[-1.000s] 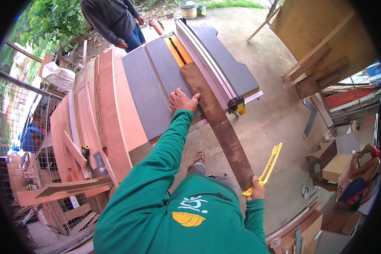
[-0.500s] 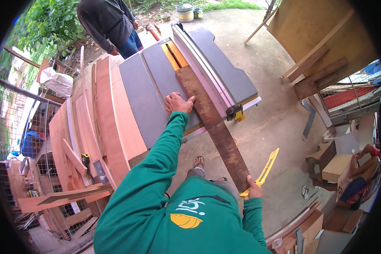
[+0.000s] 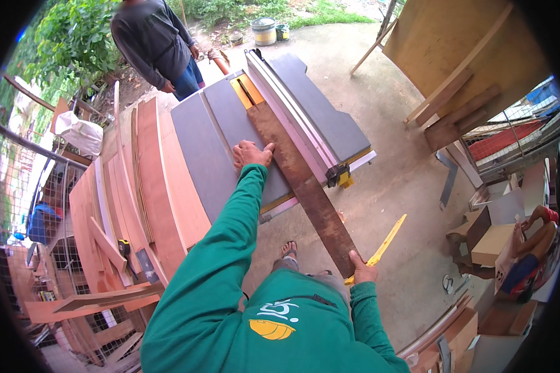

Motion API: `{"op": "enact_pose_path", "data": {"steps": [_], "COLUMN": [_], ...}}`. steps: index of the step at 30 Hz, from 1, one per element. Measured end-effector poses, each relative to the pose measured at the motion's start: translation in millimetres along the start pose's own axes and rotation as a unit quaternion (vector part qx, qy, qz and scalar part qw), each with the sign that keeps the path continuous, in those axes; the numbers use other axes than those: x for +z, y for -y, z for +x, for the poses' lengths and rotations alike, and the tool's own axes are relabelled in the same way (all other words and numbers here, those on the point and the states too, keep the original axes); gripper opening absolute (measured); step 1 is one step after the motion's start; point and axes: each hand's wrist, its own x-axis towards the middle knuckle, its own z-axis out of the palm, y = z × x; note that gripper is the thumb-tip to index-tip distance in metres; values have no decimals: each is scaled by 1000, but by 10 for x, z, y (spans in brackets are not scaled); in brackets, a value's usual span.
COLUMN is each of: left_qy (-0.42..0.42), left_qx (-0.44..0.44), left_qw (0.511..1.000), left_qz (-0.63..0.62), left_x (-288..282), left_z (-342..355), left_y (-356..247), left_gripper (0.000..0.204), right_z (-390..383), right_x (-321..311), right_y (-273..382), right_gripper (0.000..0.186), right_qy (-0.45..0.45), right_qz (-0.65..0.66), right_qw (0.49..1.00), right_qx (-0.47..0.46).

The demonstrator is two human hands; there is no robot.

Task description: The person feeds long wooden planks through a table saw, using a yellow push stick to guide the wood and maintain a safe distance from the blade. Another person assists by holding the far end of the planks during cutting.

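A long dark-brown board [image 3: 311, 193] lies on the grey table saw [image 3: 221, 133] against its rip fence [image 3: 298, 121], its near part reaching out past the table's front edge. The far end meets the yellow throat plate [image 3: 246, 93], where the slot shows; the blade is hard to make out. My left hand [image 3: 253, 155] rests with fingers spread on the tabletop, thumb against the board's left edge. At the near end, my right hand [image 3: 363, 270] is closed around a yellow push stick [image 3: 389, 239], with the thumb on the board.
Wide wood sheets [image 3: 158, 168] lie left of the saw, with a tape measure [image 3: 124, 248] on them. A person in a dark top [image 3: 152, 46] stands beyond. Another person [image 3: 535, 255] sits at right near boxes [image 3: 494, 245]. Plywood [image 3: 466, 43] leans at the far right.
The view has shifted a little. The board and my right hand have edged slightly forward, and the push stick has turned more edge-on. My left hand stays on the table.
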Motion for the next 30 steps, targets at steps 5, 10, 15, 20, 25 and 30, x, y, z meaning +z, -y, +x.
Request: {"op": "enact_pose_path", "data": {"steps": [5,10,15,20,25,30], "left_qy": [-14,-10,1,18,44,22], "left_qx": [-3,29,78,59,34,36], "left_qw": [1000,1000,997,998,998,999], "left_qz": [1,-4,-1,6,12,-15], "left_x": [38,-46,-22,-40,-107,-28], "left_z": [120,-120,-598,-430,-299,-130], "left_y": [-70,-26,213,119,27,54], "left_gripper": [70,75,76,73,72,69], "right_z": [102,-32,13,80,123,43], "right_x": [129,234,275,395,540,751], "right_y": [-29,184,112,110,133,286], "right_gripper": [53,55,55,59,63,66], "right_qy": [6,-23,-37,-32,-23,-23], "right_qz": [-19,-94,-109,-105,-105,-105], "right_qw": [1000,995,993,994,994,994], "right_qx": [-14,-23,-38,-19,-11,-8]}}
